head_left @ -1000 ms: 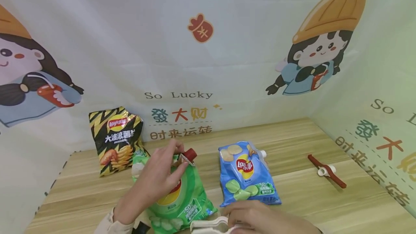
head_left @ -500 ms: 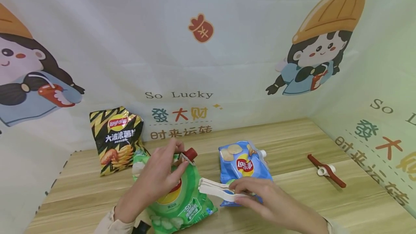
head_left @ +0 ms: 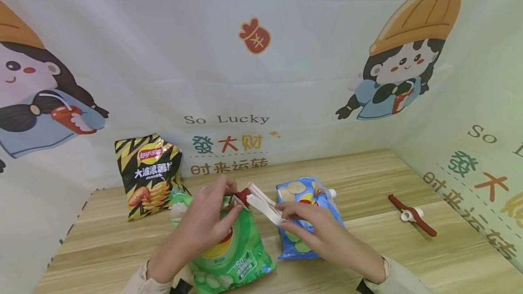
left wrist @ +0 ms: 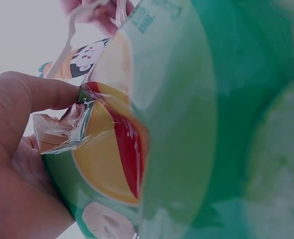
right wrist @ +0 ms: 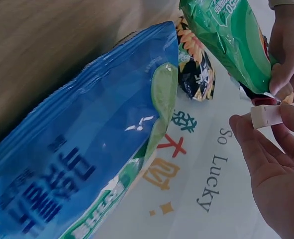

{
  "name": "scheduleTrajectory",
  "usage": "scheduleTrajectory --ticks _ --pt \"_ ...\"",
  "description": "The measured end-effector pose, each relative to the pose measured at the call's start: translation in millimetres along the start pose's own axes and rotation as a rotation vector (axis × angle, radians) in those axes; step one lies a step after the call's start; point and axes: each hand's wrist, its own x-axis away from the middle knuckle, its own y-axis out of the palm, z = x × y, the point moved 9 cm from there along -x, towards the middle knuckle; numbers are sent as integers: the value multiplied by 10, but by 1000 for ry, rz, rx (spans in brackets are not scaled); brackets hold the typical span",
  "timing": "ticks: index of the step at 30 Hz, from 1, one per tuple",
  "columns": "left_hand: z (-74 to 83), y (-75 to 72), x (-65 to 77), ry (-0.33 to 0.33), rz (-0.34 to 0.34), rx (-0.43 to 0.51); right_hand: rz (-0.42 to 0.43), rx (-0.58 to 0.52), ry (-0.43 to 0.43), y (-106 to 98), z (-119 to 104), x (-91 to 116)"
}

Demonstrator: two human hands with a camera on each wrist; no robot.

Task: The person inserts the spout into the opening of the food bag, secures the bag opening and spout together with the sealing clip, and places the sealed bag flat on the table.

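Note:
My left hand (head_left: 208,208) pinches the top corner of a green chip bag (head_left: 239,251) that stands tilted on the table. A red spout (head_left: 243,195) sticks out at that corner, beside my fingertips. The left wrist view shows crumpled silver foil (left wrist: 62,130) next to my left thumb and fingers. Between thumb and fingers my right hand (head_left: 320,226) holds a white bag clip (head_left: 265,208), its two arms spread apart. The arms' far ends are at the red spout; whether they touch it I cannot tell. In the right wrist view the clip's white end (right wrist: 266,116) shows between my fingers.
Behind my right hand lies a blue chip bag (head_left: 300,248) with a white spout (head_left: 332,193) at its top. A black and yellow chip bag (head_left: 149,185) leans against the back cloth. On the right lies a red clip (head_left: 416,219) with a white spout.
My right hand has brought the white clip up from the front edge, over the blue bag, and left to the red spout. My left hand has kept its pinch on the green bag.

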Motion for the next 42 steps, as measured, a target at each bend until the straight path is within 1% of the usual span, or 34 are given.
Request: scheduleTrajectory --ticks 4,8,11,15,17,20,22,27,30,34,37,39,42 --pt "49 9 -5 26 -1 3 -33 24 -12 109 -7 -119" --pt "86 26 -11 45 -2 8 -61 -8 -18 185 -14 -206" --pt "101 31 -10 48 4 11 -55 -55 -35 204 -38 -255" --pt "104 33 -1 40 10 10 -22 -109 -60 218 -74 -299" --pt "92 31 7 21 9 11 2 -137 -51 231 -69 -313" --pt "79 22 15 -4 4 30 39 -186 -14 253 -40 -336" --pt "72 16 21 -17 2 36 57 -241 24 266 -11 -353" --pt "84 18 29 -10 2 32 91 -346 119 269 64 -380" --pt "85 25 33 -11 -3 32 109 -374 158 267 100 -386" --pt "72 29 36 -24 -7 39 119 -509 233 299 154 -397" --pt "80 31 28 -12 -9 45 115 -585 286 329 188 -399" --pt "86 36 24 -4 -16 48 105 -577 297 338 188 -398" --pt "93 46 20 7 -24 46 88 -541 288 347 167 -406"
